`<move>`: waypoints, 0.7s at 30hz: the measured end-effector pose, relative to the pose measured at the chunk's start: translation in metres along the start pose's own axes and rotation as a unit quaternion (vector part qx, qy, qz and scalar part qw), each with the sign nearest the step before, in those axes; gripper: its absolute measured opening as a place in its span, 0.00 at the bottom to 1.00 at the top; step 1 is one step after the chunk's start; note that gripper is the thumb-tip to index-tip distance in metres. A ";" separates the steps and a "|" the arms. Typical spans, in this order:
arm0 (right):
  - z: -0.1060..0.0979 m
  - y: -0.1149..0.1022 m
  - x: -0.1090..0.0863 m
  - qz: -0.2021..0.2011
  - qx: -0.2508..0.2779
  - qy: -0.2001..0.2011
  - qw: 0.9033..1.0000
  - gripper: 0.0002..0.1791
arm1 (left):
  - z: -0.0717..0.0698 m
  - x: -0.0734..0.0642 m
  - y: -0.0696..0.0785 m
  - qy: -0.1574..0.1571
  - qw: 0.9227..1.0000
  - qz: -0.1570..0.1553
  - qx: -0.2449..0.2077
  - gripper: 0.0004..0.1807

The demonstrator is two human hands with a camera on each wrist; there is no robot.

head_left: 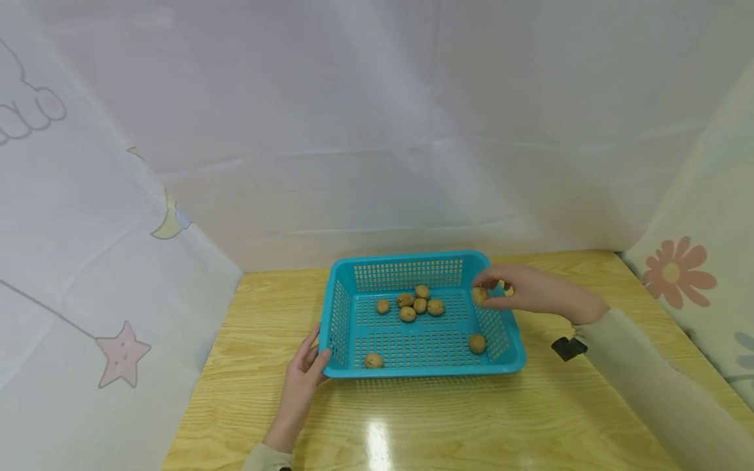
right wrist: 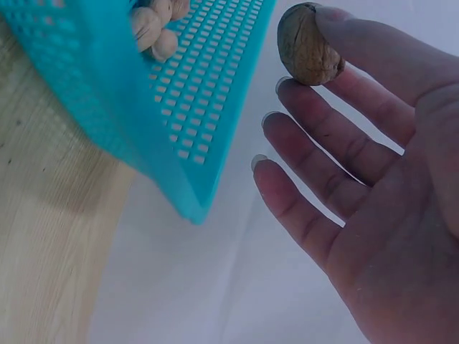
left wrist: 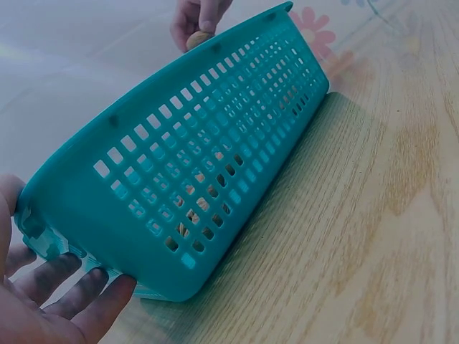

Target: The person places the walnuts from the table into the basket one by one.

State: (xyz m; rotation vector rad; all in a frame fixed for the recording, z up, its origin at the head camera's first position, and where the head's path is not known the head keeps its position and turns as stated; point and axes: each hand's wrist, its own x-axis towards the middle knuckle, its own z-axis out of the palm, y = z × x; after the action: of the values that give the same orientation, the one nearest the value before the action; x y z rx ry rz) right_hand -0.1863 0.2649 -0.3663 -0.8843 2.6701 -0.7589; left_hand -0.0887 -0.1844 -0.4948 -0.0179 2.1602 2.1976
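Observation:
A turquoise plastic basket (head_left: 424,373) with slotted sides stands on the table. At its near left corner my left hand (head_left: 303,374) grips the rim, the thumb on top and the fingers (left wrist: 82,290) against the outer wall. My right hand (head_left: 530,291) pinches a walnut (right wrist: 308,46) between thumb and fingertips, held up by the basket's right wall. Inside the basket several walnuts (head_left: 420,305) are bunched toward the back middle. Single walnuts lie near the front left (head_left: 374,360) and the front right (head_left: 477,344) of the basket floor.
The wooden table (head_left: 235,392) carries the basket. A pale cloth (head_left: 377,163) hangs behind the table, with a printed star (head_left: 124,354) on the left side and a printed flower (head_left: 677,271) on the right. A small black piece (head_left: 568,348) shows beside the right sleeve.

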 end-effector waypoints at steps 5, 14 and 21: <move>0.006 -0.006 0.021 -0.031 -0.013 -0.003 0.999 0.20 | -0.001 0.000 0.000 -0.002 1.000 0.000 -0.001 0.35; 0.026 -0.007 0.054 -0.067 0.008 -0.037 0.997 0.18 | 0.000 0.001 0.000 -0.003 1.000 -0.001 0.000 0.35; 0.043 -0.014 0.080 -0.082 0.025 -0.083 0.993 0.20 | 0.001 0.000 0.001 -0.001 1.000 -0.001 0.005 0.35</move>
State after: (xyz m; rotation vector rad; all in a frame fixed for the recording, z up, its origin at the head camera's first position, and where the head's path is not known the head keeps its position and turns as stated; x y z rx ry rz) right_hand -0.2271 0.1892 -0.3992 -1.1131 2.4465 -0.7480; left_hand -0.0883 -0.1835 -0.4940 -0.0161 2.1688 2.1852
